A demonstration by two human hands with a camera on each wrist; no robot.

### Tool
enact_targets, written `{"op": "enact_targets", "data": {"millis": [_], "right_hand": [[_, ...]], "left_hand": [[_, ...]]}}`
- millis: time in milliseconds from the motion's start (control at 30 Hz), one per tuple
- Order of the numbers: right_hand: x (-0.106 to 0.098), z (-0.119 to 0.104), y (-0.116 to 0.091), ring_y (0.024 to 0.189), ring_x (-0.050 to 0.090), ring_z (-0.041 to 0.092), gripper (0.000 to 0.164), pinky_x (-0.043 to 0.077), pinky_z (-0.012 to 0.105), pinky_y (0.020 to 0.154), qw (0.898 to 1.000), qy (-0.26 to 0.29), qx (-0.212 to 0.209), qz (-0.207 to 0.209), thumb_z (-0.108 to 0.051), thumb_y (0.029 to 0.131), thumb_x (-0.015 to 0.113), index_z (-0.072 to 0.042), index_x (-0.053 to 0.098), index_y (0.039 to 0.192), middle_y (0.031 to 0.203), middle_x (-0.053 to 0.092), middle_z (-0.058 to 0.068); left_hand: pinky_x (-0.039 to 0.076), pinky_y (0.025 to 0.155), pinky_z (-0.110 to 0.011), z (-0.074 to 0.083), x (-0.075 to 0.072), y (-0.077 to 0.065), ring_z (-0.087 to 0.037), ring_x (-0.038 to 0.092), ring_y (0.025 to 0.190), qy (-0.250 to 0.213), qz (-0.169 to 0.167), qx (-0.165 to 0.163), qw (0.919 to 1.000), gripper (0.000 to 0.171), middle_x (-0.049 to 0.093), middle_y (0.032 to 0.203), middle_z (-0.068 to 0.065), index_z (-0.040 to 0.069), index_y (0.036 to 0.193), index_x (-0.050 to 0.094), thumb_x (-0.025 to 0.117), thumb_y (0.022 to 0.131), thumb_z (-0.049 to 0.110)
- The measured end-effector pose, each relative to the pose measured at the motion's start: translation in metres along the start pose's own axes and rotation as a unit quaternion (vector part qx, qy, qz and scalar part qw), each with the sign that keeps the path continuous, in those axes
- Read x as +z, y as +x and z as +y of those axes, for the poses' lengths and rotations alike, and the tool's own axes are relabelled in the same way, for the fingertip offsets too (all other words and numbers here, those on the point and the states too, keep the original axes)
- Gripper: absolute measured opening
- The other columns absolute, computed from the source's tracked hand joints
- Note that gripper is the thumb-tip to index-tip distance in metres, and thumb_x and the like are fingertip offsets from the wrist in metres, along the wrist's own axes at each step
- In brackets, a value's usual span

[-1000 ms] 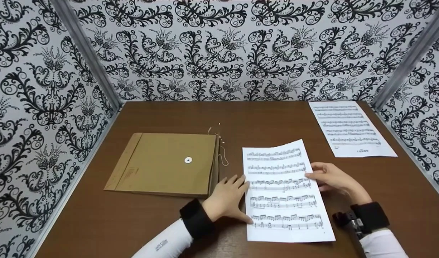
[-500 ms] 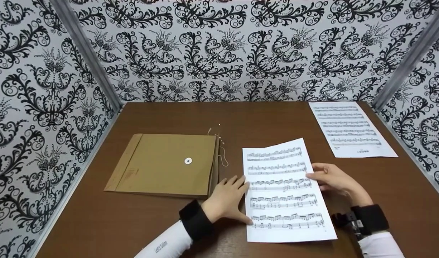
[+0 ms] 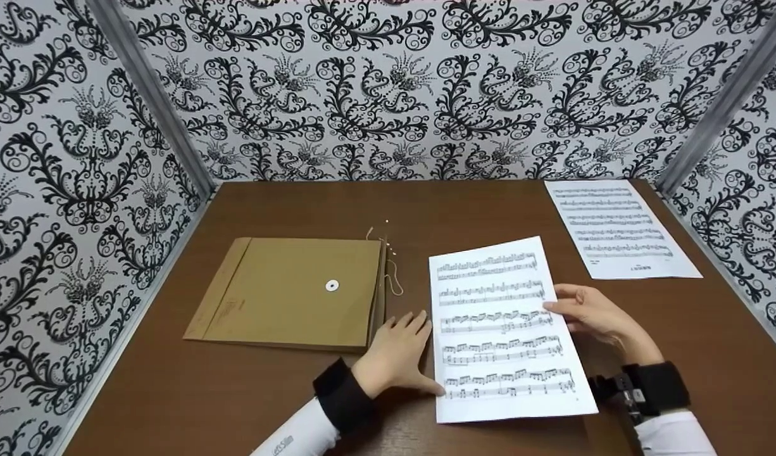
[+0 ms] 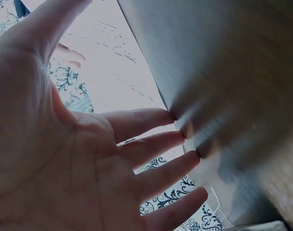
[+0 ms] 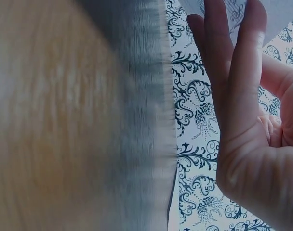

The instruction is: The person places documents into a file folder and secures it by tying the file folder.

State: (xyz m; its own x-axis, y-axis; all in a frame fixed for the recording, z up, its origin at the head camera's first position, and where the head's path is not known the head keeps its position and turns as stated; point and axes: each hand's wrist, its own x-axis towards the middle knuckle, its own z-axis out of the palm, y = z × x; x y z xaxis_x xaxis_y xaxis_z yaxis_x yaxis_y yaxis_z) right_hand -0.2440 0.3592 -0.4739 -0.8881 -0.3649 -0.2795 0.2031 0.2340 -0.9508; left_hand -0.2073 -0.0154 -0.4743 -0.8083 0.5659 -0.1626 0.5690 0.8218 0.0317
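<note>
A sheet of printed music lies in front of the person, its right side raised off the table. At its right edge my right hand pinches the paper between thumb and fingers. My left hand is spread at the left edge, thumb tip touching the paper near the lower corner. In the left wrist view, the left hand's straight fingers reach down to the tabletop. The right wrist view shows the right hand's fingers under the paper.
Left of the hands lies a brown paper document envelope with a white button and a loose string. Another music sheet lies at the back right of the wooden table. Patterned walls enclose the table.
The right hand has lifted the sheet's right side slightly, and its far corner has moved up in view. The left fingertips have drawn slightly away from the paper's edge.
</note>
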Motion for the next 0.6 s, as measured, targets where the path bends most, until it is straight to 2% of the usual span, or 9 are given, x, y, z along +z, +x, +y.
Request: {"op": "enact_targets", "data": {"millis": [133,267,433,600], "right_hand": [[-0.0017,-0.0006,-0.0009,0.093,0.077,0.011,0.060,0.064,0.029,0.077,1.000,0.021,-0.003,0.010,-0.013,0.103,0.059,0.014,0.031,0.149,0.103,0.080,-0.006],[-0.0041,-0.0020,-0.0016,0.092,0.078,0.012,0.055,0.064,0.029,0.075,0.999,0.035,-0.009,0.019,-0.013,0.104,0.059,0.011,0.035,0.147,0.103,0.080,-0.005],[-0.0063,-0.0025,-0.0030,0.093,0.077,0.011,0.049,0.064,0.028,0.076,0.998,0.050,-0.011,0.032,-0.013,0.104,0.058,0.006,0.040,0.145,0.103,0.080,-0.006],[-0.0072,-0.0015,-0.0035,0.092,0.078,0.011,0.034,0.064,0.027,0.077,0.997,0.065,-0.009,0.049,-0.013,0.104,0.059,-0.006,0.051,0.136,0.102,0.079,-0.006]], "left_hand": [[0.043,0.120,-0.046,-0.0012,-0.0023,-0.0003,-0.027,0.044,0.151,-0.022,-0.011,-0.009,0.9997,0.112,0.041,0.164,-0.011,0.009,0.155,0.044,0.068,0.074,0.083],[0.044,0.119,-0.046,-0.0024,-0.0064,-0.0017,-0.029,0.047,0.149,-0.061,-0.019,-0.015,0.9978,0.098,0.044,0.162,-0.013,0.010,0.151,0.050,0.063,0.082,0.078],[0.042,0.120,-0.045,-0.0045,-0.0081,-0.0023,-0.030,0.049,0.147,-0.098,-0.013,-0.010,0.9950,0.083,0.049,0.159,-0.013,0.011,0.147,0.056,0.055,0.092,0.072],[0.047,0.115,-0.045,-0.0069,-0.0071,-0.0012,-0.027,0.054,0.143,-0.124,0.006,0.008,0.9923,0.071,0.056,0.153,-0.011,0.017,0.143,0.061,0.053,0.096,0.068]]}}
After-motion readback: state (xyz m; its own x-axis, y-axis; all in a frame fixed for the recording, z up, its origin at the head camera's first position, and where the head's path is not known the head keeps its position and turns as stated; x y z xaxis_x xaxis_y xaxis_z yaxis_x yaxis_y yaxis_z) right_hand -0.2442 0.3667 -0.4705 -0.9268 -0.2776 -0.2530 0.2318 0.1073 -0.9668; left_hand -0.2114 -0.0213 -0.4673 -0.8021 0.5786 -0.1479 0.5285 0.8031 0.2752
